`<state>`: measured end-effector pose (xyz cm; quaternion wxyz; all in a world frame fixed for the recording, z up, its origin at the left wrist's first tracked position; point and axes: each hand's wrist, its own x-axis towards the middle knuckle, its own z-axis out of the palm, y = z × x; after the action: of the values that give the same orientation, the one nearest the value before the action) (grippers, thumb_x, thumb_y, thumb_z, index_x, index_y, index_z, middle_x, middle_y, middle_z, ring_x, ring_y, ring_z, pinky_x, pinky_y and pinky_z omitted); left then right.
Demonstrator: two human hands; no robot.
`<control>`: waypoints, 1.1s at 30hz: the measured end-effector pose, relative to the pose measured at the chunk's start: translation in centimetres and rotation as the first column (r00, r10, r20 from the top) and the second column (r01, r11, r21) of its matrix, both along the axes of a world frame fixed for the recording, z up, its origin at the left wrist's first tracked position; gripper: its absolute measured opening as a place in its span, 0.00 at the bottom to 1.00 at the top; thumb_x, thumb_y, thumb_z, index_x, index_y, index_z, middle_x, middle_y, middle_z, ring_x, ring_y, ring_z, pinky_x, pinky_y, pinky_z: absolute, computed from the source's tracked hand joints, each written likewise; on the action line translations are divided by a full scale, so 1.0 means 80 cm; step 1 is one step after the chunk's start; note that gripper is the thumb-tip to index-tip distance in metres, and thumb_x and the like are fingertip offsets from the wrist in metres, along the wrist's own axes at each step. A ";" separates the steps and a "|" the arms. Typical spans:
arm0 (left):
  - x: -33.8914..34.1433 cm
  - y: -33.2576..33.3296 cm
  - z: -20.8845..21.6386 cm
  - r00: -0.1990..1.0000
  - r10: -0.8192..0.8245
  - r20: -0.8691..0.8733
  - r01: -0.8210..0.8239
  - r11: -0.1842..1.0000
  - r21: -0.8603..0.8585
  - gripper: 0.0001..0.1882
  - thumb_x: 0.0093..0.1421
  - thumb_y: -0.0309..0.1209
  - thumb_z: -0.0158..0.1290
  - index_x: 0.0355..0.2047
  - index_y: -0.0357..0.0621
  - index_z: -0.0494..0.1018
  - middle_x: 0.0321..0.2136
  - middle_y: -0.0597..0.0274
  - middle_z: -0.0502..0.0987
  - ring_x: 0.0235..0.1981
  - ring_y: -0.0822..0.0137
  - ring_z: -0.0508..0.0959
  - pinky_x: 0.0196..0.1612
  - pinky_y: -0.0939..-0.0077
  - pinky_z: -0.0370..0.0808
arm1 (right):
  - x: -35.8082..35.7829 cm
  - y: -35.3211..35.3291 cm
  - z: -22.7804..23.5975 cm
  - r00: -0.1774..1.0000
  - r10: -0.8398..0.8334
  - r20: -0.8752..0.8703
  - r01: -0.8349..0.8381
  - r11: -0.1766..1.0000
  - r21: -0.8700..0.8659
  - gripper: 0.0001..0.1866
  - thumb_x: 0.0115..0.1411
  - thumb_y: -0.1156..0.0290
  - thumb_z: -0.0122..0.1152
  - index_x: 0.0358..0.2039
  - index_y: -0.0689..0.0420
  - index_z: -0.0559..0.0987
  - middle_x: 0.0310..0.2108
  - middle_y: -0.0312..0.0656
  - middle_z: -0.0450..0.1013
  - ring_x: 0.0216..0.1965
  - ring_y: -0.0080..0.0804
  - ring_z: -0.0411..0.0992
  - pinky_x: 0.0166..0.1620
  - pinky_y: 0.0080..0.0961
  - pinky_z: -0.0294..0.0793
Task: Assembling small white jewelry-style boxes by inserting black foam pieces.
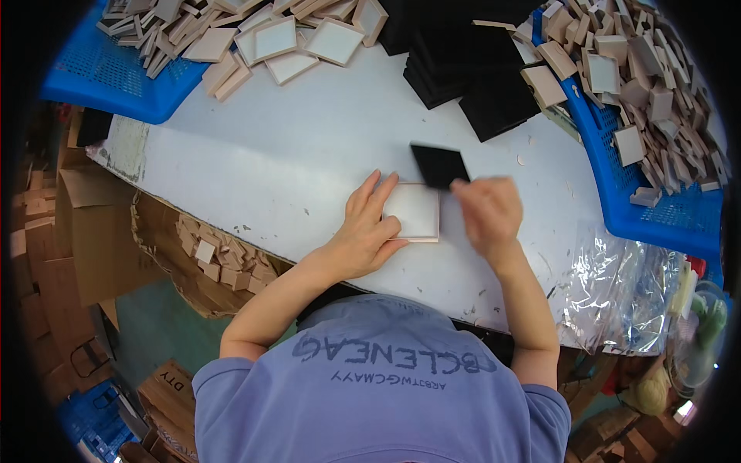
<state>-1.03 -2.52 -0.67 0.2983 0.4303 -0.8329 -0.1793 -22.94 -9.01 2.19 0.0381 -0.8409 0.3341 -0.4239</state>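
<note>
A white-topped bench (231, 177) fills the middle of a cluttered workroom. Blue crates of small wooden pieces stand at its far left corner, the left crate (158, 104), and along its right side, the right crate (621, 212); a stack of black sheets (455, 62) sits toward its far edge. The pale shallow frame (417, 212) lies flat near the middle of the bench's near edge. The left hand (367, 224) grasps its left side, fingers spread and thumb along the near rim. The right hand (490, 212), blurred, pinches a corner of a black panel (441, 165), tilted by the frame's far right corner; whether they touch, I cannot tell. The step in hand seems to be bringing panel to frame; the next move probably calls for levelling the panel and squaring its edges to the rim.
</note>
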 end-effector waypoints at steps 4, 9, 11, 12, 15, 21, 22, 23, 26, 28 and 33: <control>-0.006 -0.006 -0.016 0.992 -0.022 -0.121 0.031 0.997 0.076 0.19 0.46 0.30 0.63 0.34 0.40 0.66 0.59 0.34 0.53 0.60 0.37 0.55 0.59 0.52 0.55 | -0.002 0.033 0.003 0.922 0.207 -0.328 -0.208 0.978 0.032 0.10 0.42 0.71 0.56 0.28 0.57 0.77 0.26 0.33 0.67 0.27 0.28 0.65 0.31 0.23 0.63; -0.009 -0.012 -0.020 0.955 0.010 -0.295 0.016 0.996 0.084 0.44 0.39 0.30 0.68 0.53 0.39 0.54 0.57 0.37 0.56 0.57 0.41 0.61 0.56 0.57 0.61 | 0.011 0.028 -0.001 0.877 0.377 -0.299 -0.339 0.925 0.175 0.07 0.41 0.72 0.57 0.25 0.56 0.75 0.21 0.33 0.61 0.24 0.29 0.62 0.30 0.25 0.64; -0.010 -0.014 -0.022 0.951 0.012 -0.310 0.014 0.997 0.080 0.45 0.39 0.31 0.68 0.54 0.38 0.54 0.57 0.37 0.56 0.57 0.41 0.61 0.56 0.57 0.61 | 0.012 0.027 -0.005 0.866 0.395 -0.308 -0.334 0.913 0.234 0.07 0.41 0.73 0.58 0.25 0.56 0.75 0.23 0.33 0.64 0.26 0.30 0.64 0.30 0.25 0.65; -0.010 -0.014 -0.022 0.946 0.019 -0.323 0.007 0.997 0.079 0.46 0.38 0.31 0.68 0.55 0.37 0.55 0.57 0.37 0.56 0.57 0.41 0.61 0.56 0.56 0.62 | 0.010 0.025 -0.005 0.853 0.418 -0.312 -0.332 0.896 0.295 0.08 0.41 0.74 0.60 0.25 0.56 0.75 0.25 0.33 0.67 0.27 0.31 0.66 0.31 0.26 0.66; -0.009 -0.009 -0.012 0.975 -0.017 -0.221 0.034 0.997 0.076 0.41 0.41 0.34 0.66 0.55 0.41 0.60 0.58 0.37 0.55 0.56 0.40 0.61 0.55 0.55 0.62 | -0.012 -0.014 0.018 0.951 0.305 -0.051 -0.293 0.942 0.164 0.09 0.41 0.78 0.62 0.26 0.56 0.76 0.29 0.36 0.73 0.30 0.33 0.71 0.32 0.25 0.69; -0.017 -0.004 -0.002 0.996 -0.082 0.044 0.080 0.995 0.052 0.30 0.49 0.41 0.59 0.53 0.54 0.67 0.58 0.38 0.55 0.57 0.38 0.60 0.54 0.51 0.62 | -0.148 -0.191 -0.038 0.822 -0.569 -0.013 0.555 0.797 0.240 0.16 0.53 0.65 0.61 0.39 0.59 0.75 0.40 0.46 0.71 0.44 0.42 0.68 0.48 0.33 0.66; -0.018 -0.006 -0.002 0.995 -0.086 0.052 0.083 0.995 0.057 0.30 0.49 0.41 0.59 0.53 0.55 0.67 0.58 0.38 0.55 0.57 0.38 0.59 0.54 0.51 0.62 | -0.159 -0.207 -0.051 0.823 -0.568 -0.012 0.554 0.798 0.236 0.16 0.53 0.65 0.61 0.39 0.59 0.75 0.40 0.46 0.71 0.44 0.42 0.68 0.48 0.33 0.66; -0.018 -0.007 -0.003 0.995 -0.080 0.053 0.077 0.996 0.054 0.30 0.49 0.41 0.59 0.53 0.55 0.67 0.58 0.38 0.55 0.57 0.38 0.59 0.54 0.51 0.62 | -0.163 -0.220 -0.059 0.762 -0.610 -0.218 0.647 0.706 0.287 0.22 0.51 0.59 0.63 0.43 0.58 0.72 0.45 0.47 0.68 0.49 0.44 0.65 0.51 0.37 0.63; -0.016 -0.006 -0.007 0.995 -0.082 0.055 0.078 0.994 0.078 0.28 0.48 0.41 0.60 0.51 0.55 0.69 0.58 0.38 0.55 0.57 0.38 0.59 0.54 0.52 0.63 | -0.169 -0.248 -0.061 0.686 -0.576 -0.445 0.725 0.590 0.355 0.36 0.44 0.49 0.67 0.50 0.56 0.67 0.53 0.49 0.61 0.54 0.51 0.59 0.56 0.43 0.58; -0.017 -0.009 -0.010 0.995 -0.093 -0.043 0.095 0.995 0.038 0.26 0.47 0.39 0.61 0.49 0.57 0.71 0.58 0.39 0.55 0.56 0.39 0.60 0.53 0.53 0.63 | -0.162 -0.254 -0.042 0.585 -0.598 -0.548 0.810 0.456 0.368 0.37 0.44 0.48 0.68 0.49 0.55 0.67 0.52 0.51 0.61 0.54 0.52 0.60 0.55 0.43 0.58; -0.020 -0.008 0.000 0.996 -0.066 0.066 0.063 0.997 0.039 0.25 0.46 0.35 0.62 0.47 0.63 0.72 0.58 0.40 0.55 0.56 0.40 0.59 0.51 0.54 0.64 | -0.141 -0.253 -0.014 0.539 -0.500 -0.677 0.816 0.510 0.273 0.34 0.41 0.48 0.70 0.42 0.56 0.70 0.48 0.53 0.64 0.51 0.52 0.61 0.52 0.39 0.62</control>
<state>-2.63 -3.14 -0.67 0.2561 0.4144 -0.8525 -0.1895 -34.21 -29.27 1.07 0.0206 -0.6645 0.7459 -0.0418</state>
